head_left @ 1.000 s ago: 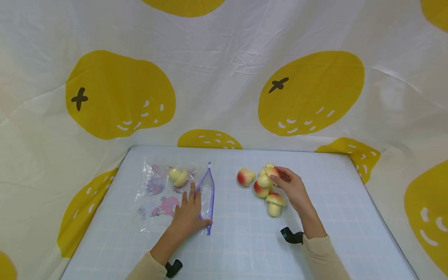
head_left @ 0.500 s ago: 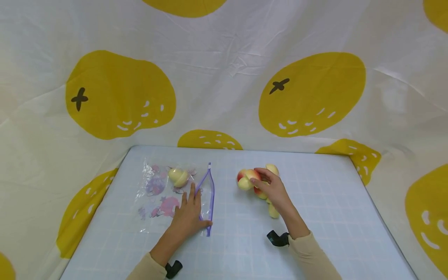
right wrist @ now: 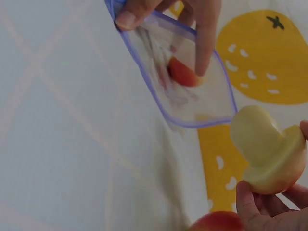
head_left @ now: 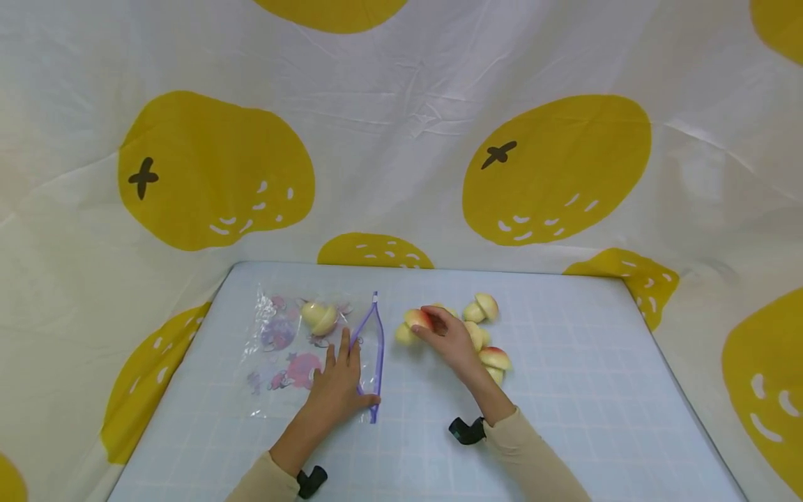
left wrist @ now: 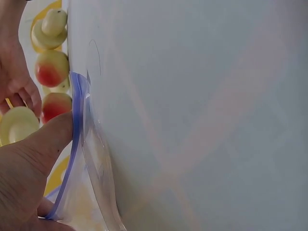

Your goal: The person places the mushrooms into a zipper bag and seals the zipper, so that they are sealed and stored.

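- Table (head_left: 602,362): pale blue top with a faint grid of crossing lines.
- Cloth (head_left: 389,181): off-white, lightly creased, rising behind the table and flanking its left and right edges.
- Left fruit print (head_left: 216,171) and right fruit print (head_left: 558,171): large, yellow, each with dark cross and white flecks, above the table's far edge.
- Partial fruit print (head_left: 376,251): meeting the middle of that edge.
- Corner fruit print (head_left: 649,284): at the table's far right corner.
- Light: soft, with faint sheen on the cloth above the table.
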{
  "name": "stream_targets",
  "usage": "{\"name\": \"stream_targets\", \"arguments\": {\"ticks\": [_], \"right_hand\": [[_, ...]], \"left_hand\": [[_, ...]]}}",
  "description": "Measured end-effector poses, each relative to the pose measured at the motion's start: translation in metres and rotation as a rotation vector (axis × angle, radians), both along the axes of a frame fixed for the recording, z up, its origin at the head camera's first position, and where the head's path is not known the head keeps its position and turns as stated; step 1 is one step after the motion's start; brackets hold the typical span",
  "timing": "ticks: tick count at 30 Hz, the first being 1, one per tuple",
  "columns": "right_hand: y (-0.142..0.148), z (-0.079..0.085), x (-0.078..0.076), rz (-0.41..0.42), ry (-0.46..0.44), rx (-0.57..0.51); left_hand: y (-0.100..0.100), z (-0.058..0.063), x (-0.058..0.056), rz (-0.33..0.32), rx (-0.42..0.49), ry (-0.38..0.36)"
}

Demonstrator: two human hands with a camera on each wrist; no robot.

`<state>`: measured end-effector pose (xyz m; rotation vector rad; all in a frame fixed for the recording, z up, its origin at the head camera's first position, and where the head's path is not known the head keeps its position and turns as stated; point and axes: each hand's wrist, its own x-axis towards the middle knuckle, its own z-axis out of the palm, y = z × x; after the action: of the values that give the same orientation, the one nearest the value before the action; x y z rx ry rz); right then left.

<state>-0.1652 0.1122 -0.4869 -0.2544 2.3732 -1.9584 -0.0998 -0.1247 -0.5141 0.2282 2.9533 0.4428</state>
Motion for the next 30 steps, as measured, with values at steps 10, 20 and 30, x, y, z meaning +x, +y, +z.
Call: {"name": "stream_targets", "arguments": {"ticks": [10, 20, 30], "right_hand": [[-0.034, -0.026, -0.007, 0.022, 0.025, 0.110], [-0.062, -0.035, -0.009, 0.067, -0.013, 0.154], [-0.074, -0.038, -0.010, 0.030, 0.037, 0.272]], "left_hand": [[0.000, 0.000, -0.003, 0.002, -0.007, 0.006], [0.001, -0.001, -0.002, -0.015, -0.029, 0.030], [0.000, 0.001, 0.001, -0.021, -0.037, 0.053]]}}
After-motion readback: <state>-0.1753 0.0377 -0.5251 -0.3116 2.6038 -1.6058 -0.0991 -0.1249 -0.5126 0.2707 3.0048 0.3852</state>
